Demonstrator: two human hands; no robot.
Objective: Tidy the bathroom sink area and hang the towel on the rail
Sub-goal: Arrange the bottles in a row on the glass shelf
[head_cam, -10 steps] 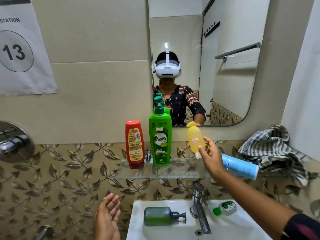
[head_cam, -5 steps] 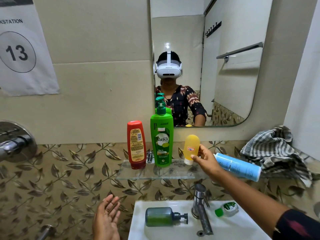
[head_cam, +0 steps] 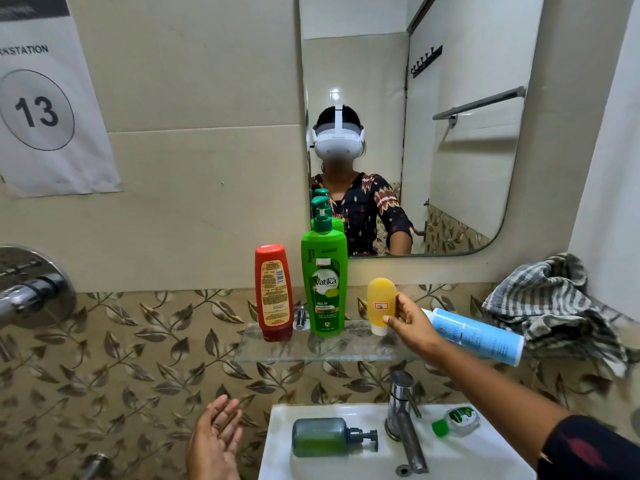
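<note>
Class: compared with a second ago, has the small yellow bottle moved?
Yes. The yellow bottle has come down and sits upright on the glass shelf, closer to the green shampoo bottle.

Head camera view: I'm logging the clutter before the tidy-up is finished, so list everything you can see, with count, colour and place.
red bottle: 1, red, upright on cap, left end of the shelf
shampoo bottle: 1, green pump, upright mid-shelf
yellow bottle: 1, yellow, cap down on the shelf, held
blue bottle: 1, light blue, lying on the shelf's right part
towel: 1, dark and white stripes, bunched at right corner
glass shelf: 1, clear, under the mirror
soap dispenser: 1, grey-green, lying on the sink
small bottle: 1, clear, green cap, lying right of the tap
tap: 1, chrome, sink back edge
sink: 1, white
left hand: open, empty, left of sink
right hand: grips yellow bottle
</note>
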